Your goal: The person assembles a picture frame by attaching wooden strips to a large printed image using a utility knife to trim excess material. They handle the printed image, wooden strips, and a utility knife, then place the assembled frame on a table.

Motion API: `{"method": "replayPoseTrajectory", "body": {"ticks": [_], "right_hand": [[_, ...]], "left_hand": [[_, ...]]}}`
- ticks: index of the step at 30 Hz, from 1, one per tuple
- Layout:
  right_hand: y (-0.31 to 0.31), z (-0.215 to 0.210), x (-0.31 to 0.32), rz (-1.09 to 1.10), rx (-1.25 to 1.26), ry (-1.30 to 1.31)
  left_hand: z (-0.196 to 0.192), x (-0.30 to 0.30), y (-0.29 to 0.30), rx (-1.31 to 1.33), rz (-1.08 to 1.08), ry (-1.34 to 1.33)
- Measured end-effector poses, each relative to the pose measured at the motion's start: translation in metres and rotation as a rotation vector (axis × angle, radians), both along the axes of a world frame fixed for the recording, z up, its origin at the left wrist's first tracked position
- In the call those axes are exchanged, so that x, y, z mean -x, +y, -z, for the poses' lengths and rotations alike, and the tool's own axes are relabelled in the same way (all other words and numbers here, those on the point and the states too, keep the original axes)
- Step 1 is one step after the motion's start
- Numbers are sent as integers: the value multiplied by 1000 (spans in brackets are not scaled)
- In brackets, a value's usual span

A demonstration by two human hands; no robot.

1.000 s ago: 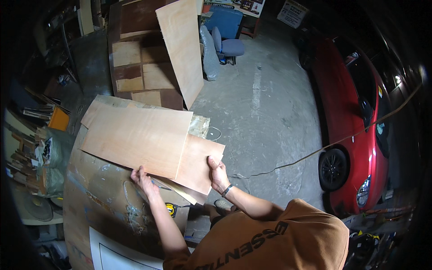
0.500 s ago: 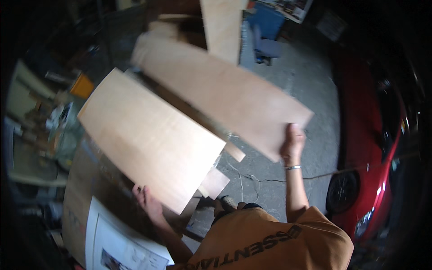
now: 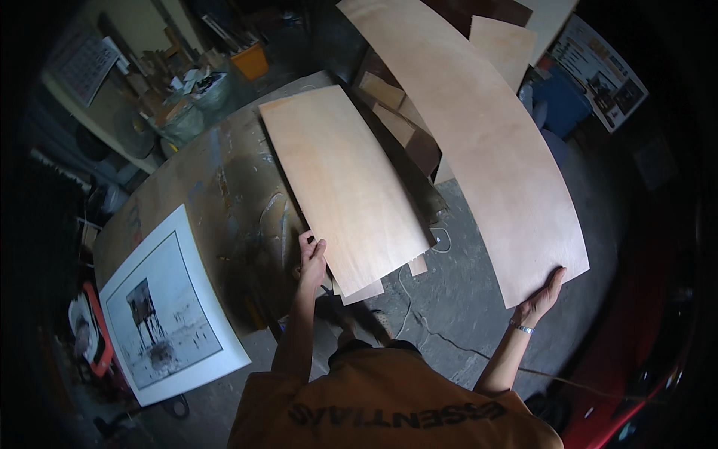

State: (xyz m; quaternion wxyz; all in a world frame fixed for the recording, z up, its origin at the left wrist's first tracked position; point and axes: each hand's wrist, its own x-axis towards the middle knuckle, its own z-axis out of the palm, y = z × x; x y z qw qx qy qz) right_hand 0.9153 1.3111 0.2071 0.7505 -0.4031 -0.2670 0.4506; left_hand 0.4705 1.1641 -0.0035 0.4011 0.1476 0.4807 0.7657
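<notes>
My right hand (image 3: 544, 297) grips the near edge of a long, pale plywood sheet (image 3: 479, 135), held up off the table and stretching away to the upper middle. My left hand (image 3: 312, 254) rests on the near left corner of a second pale plywood sheet (image 3: 342, 179), which lies on the stained worktable (image 3: 217, 194) and overhangs its right edge. Under that sheet a thinner piece of board (image 3: 364, 290) peeks out at the near end.
A large white-bordered print (image 3: 166, 307) lies on the table's near left. Cluttered shelves and an orange bin (image 3: 250, 61) stand at the back left. More boards (image 3: 396, 112) lean behind the table. A cable (image 3: 419, 322) runs over the concrete floor; a red car (image 3: 636, 352) is at right.
The view has swung left and the print has come into sight. My right hand has carried the long sheet out to the right, apart from the sheet under my left hand.
</notes>
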Motion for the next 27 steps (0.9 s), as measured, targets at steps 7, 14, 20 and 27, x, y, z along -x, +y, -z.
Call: {"method": "replayPoseTrajectory", "body": {"ticks": [7,14,20,27], "right_hand": [[-6,0,-6,-282,48,138],[-19,-19,22,-572,8,172],[-43,-41,61,-1014,-28,230],[-161,-14,172,-1506,48,282]], "left_hand": [[92,0,-2,235,-162,319],[34,-30,-56,394,-327,771],[-147,-76,-173,133,-426,339],[-233,-74,-411,-147,-771,145]]}}
